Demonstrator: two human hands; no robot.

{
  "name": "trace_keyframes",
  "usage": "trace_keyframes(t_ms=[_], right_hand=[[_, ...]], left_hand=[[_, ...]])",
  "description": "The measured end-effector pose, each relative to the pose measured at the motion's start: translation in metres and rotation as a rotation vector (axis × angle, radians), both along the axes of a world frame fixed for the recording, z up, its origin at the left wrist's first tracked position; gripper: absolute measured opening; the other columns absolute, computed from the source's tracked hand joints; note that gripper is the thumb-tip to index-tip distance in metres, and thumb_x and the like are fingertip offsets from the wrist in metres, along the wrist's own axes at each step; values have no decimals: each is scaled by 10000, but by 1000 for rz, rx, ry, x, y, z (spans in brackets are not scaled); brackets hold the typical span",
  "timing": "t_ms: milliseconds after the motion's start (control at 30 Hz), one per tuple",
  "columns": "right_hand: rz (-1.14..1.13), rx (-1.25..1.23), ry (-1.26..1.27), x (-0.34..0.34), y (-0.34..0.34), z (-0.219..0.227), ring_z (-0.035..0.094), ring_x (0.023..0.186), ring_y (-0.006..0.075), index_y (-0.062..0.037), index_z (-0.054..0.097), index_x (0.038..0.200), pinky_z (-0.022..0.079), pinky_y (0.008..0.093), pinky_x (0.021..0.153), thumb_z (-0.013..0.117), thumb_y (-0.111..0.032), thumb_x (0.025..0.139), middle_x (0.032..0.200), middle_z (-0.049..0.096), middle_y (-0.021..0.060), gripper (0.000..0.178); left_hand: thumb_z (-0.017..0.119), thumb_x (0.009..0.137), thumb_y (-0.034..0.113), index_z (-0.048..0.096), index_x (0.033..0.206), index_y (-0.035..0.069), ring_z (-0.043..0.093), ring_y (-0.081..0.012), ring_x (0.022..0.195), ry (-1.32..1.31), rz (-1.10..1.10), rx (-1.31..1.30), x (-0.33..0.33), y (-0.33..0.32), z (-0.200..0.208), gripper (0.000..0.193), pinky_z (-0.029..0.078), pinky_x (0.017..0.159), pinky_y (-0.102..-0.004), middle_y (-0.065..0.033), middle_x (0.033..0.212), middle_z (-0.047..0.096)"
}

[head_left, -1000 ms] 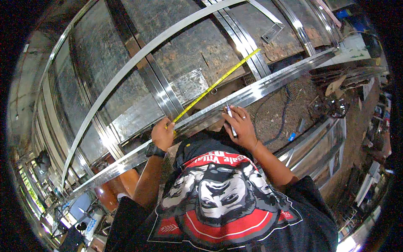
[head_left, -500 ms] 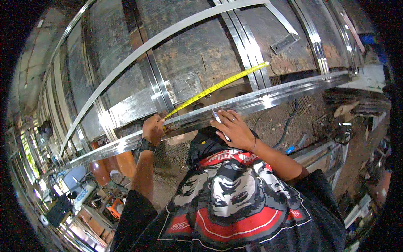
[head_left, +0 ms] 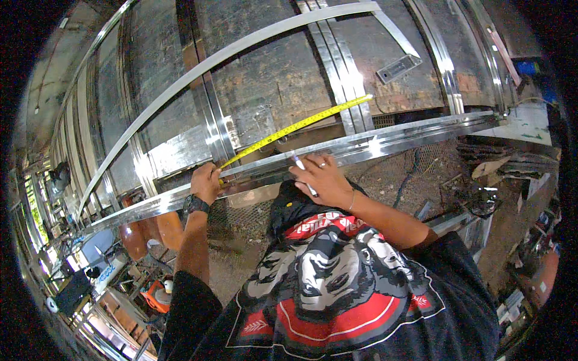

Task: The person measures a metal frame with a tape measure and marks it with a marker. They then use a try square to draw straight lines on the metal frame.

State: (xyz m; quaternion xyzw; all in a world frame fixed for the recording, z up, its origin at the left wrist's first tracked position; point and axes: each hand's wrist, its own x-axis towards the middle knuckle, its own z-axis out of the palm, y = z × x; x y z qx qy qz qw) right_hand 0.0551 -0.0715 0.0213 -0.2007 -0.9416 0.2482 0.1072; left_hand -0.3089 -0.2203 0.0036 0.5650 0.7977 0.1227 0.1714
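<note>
My left hand (head_left: 206, 182) is closed at the near end of a yellow tape measure (head_left: 295, 127), by the edge of a long shiny metal profile (head_left: 409, 133). The extended blade slants up to the right, across metal strips on the worktable (head_left: 265, 72); its far tip lies near the strip right of the middle. Between the fingers of my right hand (head_left: 325, 182) is a slim white marker pen (head_left: 300, 163), its upper end pointing toward the profile. This hand rests at the near side of the profile, right of my left hand.
A long flat metal bar (head_left: 174, 90) arcs across the table, joined at the far right to a short angled piece (head_left: 398, 68). Brown rounded objects (head_left: 170, 230) and an orange item (head_left: 158, 296) are below left. Scrap and a cable (head_left: 407, 174) lie on the right.
The view has shifted, so the table, tape and both hands appear slightly farther left. Both hands keep the same holds, and the tape stays extended.
</note>
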Motion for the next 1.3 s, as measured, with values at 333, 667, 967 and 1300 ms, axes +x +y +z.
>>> trace_keyframes(t_ms=[333,667,967,1300], right_hand=[[-341,76,-105,73,29,-5,504,1299,340,-109,614,1318,354,534,1065,618,-334,986,1326,619,153,401],[-816,133,-39,133,59,-2,512,1303,343,-104,618,1306,297,536,1080,629,-323,957,1279,632,164,412],[-742,120,-81,157,71,-9,517,1305,335,-117,622,1291,304,546,1083,616,-341,972,1289,656,128,390],[-1023,314,1,227,131,-6,519,1295,330,-87,623,1299,279,527,1083,651,-279,961,1245,675,104,389]], left_hand=[[679,927,201,624,945,9,624,-464,860,55,23,-92,-10,-10,-20,200,473,752,-556,-240,874,654],[671,928,205,644,968,9,628,-454,860,119,2,-54,-13,-15,-23,201,486,759,-539,-224,884,662],[638,954,154,615,954,8,608,-476,866,101,-16,-39,-3,-4,-14,148,462,759,-550,-234,878,646],[648,931,120,608,918,-5,613,-470,815,92,36,-45,-6,-4,-19,131,468,734,-544,-238,851,645]])
